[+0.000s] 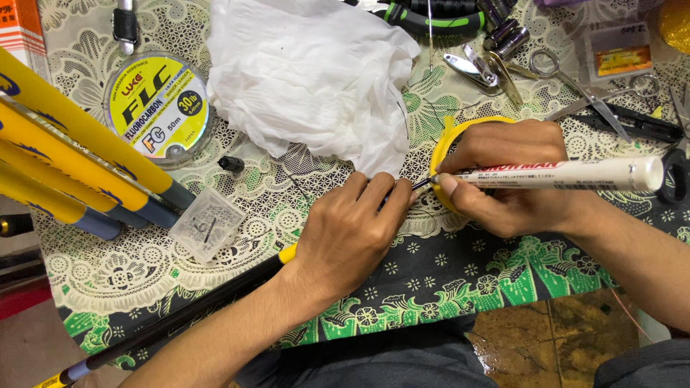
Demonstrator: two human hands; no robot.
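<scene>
**A:** Where are your hands right now?

**B:** Your left hand (345,237) lies palm down near the centre of the worktop (445,276), fingers closed over the thin end of a long black rod (180,316) that runs off toward 8 o'clock. A yellow band on the rod shows just at your wrist.

**A:** And the other?

**B:** Your right hand (510,179) sits just beside the left, at its 2 o'clock. Its fingers are pinched tight around a white marker pen (560,173), whose body points toward 3 o'clock and whose dark tip meets the rod end at your left fingertips. A yellow ring (440,154) lies partly hidden under that hand.

**A:** What lies around you?

**B:** At 12 o'clock from your left hand, a crumpled white cloth (309,79). At 10 o'clock, a round spool of fishing line with a yellow label (159,108), and below it a small clear plastic box (206,224). Yellow-and-blue rod sections (65,158) slant along the 9 o'clock edge. Toward 1 and 2 o'clock you have nail clippers (478,70) and scissors (589,97). The worktop wears a cream lace cover over a green floral cloth.
</scene>
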